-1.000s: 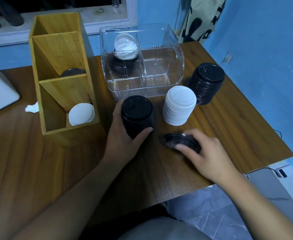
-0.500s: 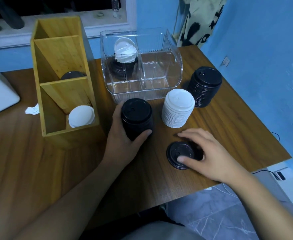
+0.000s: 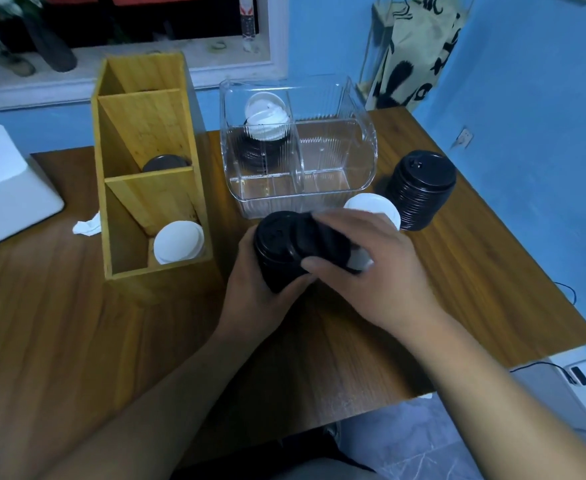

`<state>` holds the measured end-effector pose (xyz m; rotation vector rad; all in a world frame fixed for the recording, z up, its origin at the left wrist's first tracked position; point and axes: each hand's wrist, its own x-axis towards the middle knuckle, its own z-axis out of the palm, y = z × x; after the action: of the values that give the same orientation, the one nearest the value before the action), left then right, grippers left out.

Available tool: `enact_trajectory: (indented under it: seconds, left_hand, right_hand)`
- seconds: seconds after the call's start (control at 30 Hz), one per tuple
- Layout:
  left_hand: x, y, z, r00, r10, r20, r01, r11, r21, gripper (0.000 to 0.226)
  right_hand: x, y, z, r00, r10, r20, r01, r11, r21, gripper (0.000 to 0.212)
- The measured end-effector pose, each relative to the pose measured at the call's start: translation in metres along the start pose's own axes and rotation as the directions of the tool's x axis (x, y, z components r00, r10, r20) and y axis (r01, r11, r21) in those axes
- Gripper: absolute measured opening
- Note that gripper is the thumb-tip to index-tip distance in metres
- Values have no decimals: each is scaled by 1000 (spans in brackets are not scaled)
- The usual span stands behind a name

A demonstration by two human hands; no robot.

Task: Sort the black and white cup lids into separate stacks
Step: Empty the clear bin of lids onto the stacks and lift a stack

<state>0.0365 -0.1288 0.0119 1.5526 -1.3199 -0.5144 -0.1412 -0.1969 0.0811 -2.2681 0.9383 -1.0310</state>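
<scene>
Fingers (image 3: pixel 345 218) of the right hand (image 3: pixel 374 271) are curled over a loose black lid (image 3: pixel 322 245), thumb underneath, holding it tilted against the upper right edge of the near black stack (image 3: pixel 274 244) at the middle of the frame. The left hand (image 3: pixel 253 296) wraps that stack from the lower left, thumb across its front. From where I stand, the job now is to seat the lid: level it out, centre it over the top one, and press down only once the rims line up, letting the left hand brace the stack so it does not tip. The white stack (image 3: pixel 376 206) sits just behind the right hand, so the knuckles want watching. A second black stack (image 3: pixel 423 192) stands further right.

Half a second ago that lid lay flat on the table (image 3: pixel 77 341), lower right of the stack, under the right fingertips; it has since been picked up and carried up-left. The left hand's grip looks unchanged.
</scene>
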Motion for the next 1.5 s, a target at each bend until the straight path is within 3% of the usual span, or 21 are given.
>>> enact_trajectory:
  seconds: [0.27,0.57,0.77,0.87,0.97,1.1,1.3,1.5]
  left_hand:
    - [0,1,0,1000,-16,-3,16,999,-40,94]
    - [0,-5,0,1000,6,19,-6,1000,16,86]
    - [-2,-3,-1,1000,2,25,-3,1000,6,105]
    - [0,0,-1,1000,-13,22,14,1000,-7,101]
    - [0,-1,-2,998,-49,31,48,998,32,106]
    - [0,-2,-1,996,-84,17,83,996,43,111]
    - [1,-4,-2,993,-121,14,121,993,9,111]
    - [3,-5,-3,993,-119,23,119,993,20,115]
  right_hand:
    - [26,-3,40,984,-19,177,69,957,-281,53]
    - [6,6,52,976,-130,176,183,928,-325,53]
    - [12,3,42,958,-169,232,243,907,-345,59]
    - [34,-10,29,966,-107,234,167,953,-253,59]
    - [84,-17,21,988,-50,149,73,986,-153,46]
    - [173,-2,31,989,6,149,37,957,-287,33]
    - [264,8,63,920,139,366,69,863,-500,53]
    - [306,12,81,803,310,509,134,738,-661,78]
